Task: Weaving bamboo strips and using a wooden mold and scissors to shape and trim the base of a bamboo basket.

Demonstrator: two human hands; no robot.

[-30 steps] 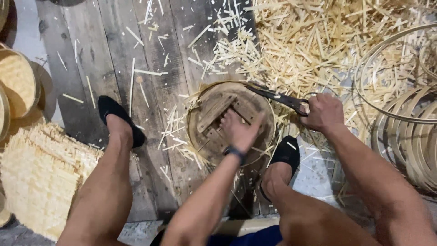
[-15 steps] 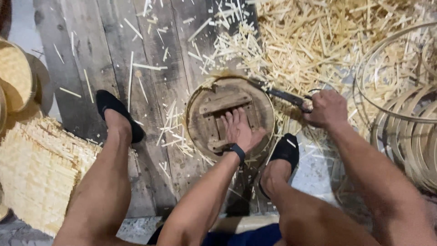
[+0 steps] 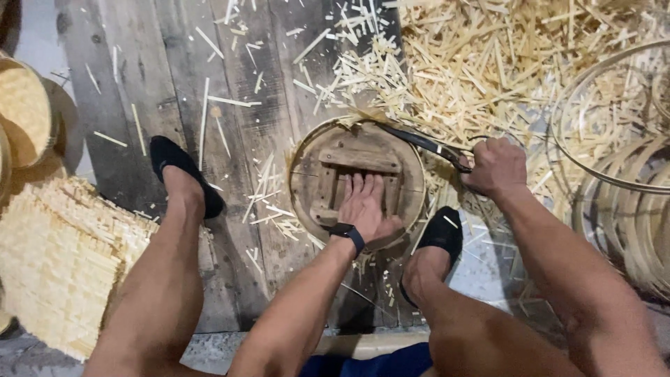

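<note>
The left hand point(image 3: 363, 206) lies flat, fingers spread and pressed down, on a round wooden form point(image 3: 356, 183) with cross battens that sits on the plank floor point(image 3: 139, 91) between the person's two feet in black slippers point(image 3: 183, 173). A dark band point(image 3: 347, 233) circles that wrist. The right hand point(image 3: 494, 166) is closed in a fist around the handles of long dark shears point(image 3: 419, 142), whose blades reach to the upper rim of the form, where a fringe of pale bamboo strip ends point(image 3: 363, 117) sticks out from under it. Judging by the rim, the left and lower edges of the disc look mostly clean, with only a few loose slivers beside them, while the upper edge at the blades shows ragged ends, so the trimming seems well along but not closed round the circle; how much of the far-right edge is cut I cannot tell, as the shears and litter hide it. A thick heap of cut bamboo offcuts point(image 3: 488, 63) spreads over the floor beyond and to the right. Further right lie several thin bamboo hoops point(image 3: 614, 167), stacked and overlapping. At the left stands a pile of woven bamboo mats point(image 3: 63, 258), square-edged, and above it round woven trays point(image 3: 24, 112) lean near the frame edge.
</note>
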